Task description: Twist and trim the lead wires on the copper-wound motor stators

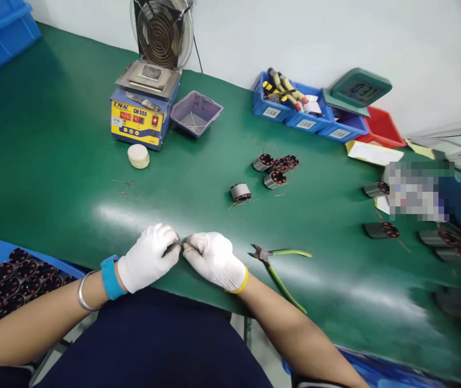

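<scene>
My left hand (149, 257), in a white glove, is curled closed near the table's front edge. A small dark gap shows between its thumb and fingers, but what it holds is hidden. Just beside it, my right hand (211, 258), also gloved in white, has thumb and forefinger pinched together, bare at the tips. Any object in that pinch is too small to make out. The fingertips of both hands nearly meet. Pliers-like cutters (260, 253) with green handles lie open to the right. Beyond them stands a wound motor stator (241, 192) with copper wire ends.
A solder pot (137, 116) under a fan (160, 35) stands at the back, with a purple tray (196, 113) and a round pale block (138, 156) beside it. Several stators (274, 179) stand right of centre. Blue bins (306, 123) line the wall. A blue crate (58, 262) of stators sits left.
</scene>
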Demonstrator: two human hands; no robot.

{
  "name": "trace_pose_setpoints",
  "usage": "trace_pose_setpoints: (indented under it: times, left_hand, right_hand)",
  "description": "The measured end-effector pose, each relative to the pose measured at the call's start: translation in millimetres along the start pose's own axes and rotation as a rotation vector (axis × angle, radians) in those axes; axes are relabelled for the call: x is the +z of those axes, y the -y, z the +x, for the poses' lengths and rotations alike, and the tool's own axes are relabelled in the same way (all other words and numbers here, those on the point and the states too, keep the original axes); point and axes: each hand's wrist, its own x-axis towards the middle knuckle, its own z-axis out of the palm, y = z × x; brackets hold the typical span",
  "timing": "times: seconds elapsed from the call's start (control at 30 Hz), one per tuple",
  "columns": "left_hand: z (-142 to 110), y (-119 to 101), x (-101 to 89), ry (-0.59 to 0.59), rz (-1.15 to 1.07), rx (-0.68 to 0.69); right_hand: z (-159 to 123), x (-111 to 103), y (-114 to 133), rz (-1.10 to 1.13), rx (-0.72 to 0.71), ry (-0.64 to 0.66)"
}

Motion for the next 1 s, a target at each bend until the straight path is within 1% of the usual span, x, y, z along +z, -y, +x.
trace_pose_setpoints:
  times: [0.07,0.13,0.2,0.23,0.3,0.37,0.4,0.43,0.47,0.53,0.6,0.73,0.8,0.83,0.93,0.97,1.0]
  left_hand:
    - [4,-3,-1.0,0.003,-0.040,-0.102]
    - [8,-5,-1.9,0.011,-0.043,-0.189]
    - [10,-7,-4.7,0.023,-0.030,-0.233]
    - [10,-7,-7.5,0.027,-0.042,-0.234]
    - [5,-6,-15.9,0.035,-0.108,-0.219]
    - [-3,-4,-26.1,0.052,-0.161,-0.187]
    - [-7,-3,-30.6,0.058,-0.156,-0.170]
    - [-10,-2,-34.0,0.074,-0.129,-0.151]
    - [-13,-1,-36.0,0.093,-0.087,-0.130]
    - [-15,0,-36.1,0.117,0.003,-0.096]
    - [-13,0,-33.3,0.136,0.053,-0.078]
    - [-8,-3,-30.2,0.139,0.071,-0.043]
    - [-7,-4,-31.6,0.113,0.111,0.011]
    - [-7,-5,-32.8,0.084,0.150,0.055]
    - [-7,-6,-36.6,-0.024,0.239,0.257]
    - [-6,-7,-37.5,-0.058,0.214,0.311]
    - [-5,-7,-38.0,-0.077,0.145,0.326]
  right_hand:
    - [-5,1,2,-0.080,-0.112,0.014]
    - [-10,2,5,-0.143,-0.257,0.016]
    - [-13,4,4,-0.167,-0.399,-0.021]
    - [-14,5,2,-0.142,-0.443,-0.061]
    - [-16,6,-6,-0.013,-0.448,-0.185]
    - [-18,5,-16,0.089,-0.407,-0.343]
    - [-17,4,-20,0.092,-0.398,-0.395]
    - [-16,3,-23,0.070,-0.401,-0.419]
    - [-14,3,-24,0.036,-0.412,-0.404]
    - [-7,3,-21,-0.018,-0.434,-0.293]
    - [1,3,-16,-0.032,-0.425,-0.187]
    - [8,2,-9,-0.004,-0.380,-0.090]
    - [6,0,-7,0.155,-0.311,-0.057]
    - [3,-1,-6,0.306,-0.246,-0.033]
    - [-6,-6,-2,0.968,-0.020,0.106]
    - [-10,-8,-1,1.168,0.027,0.154]
    - [-14,-12,0,1.310,0.050,0.182]
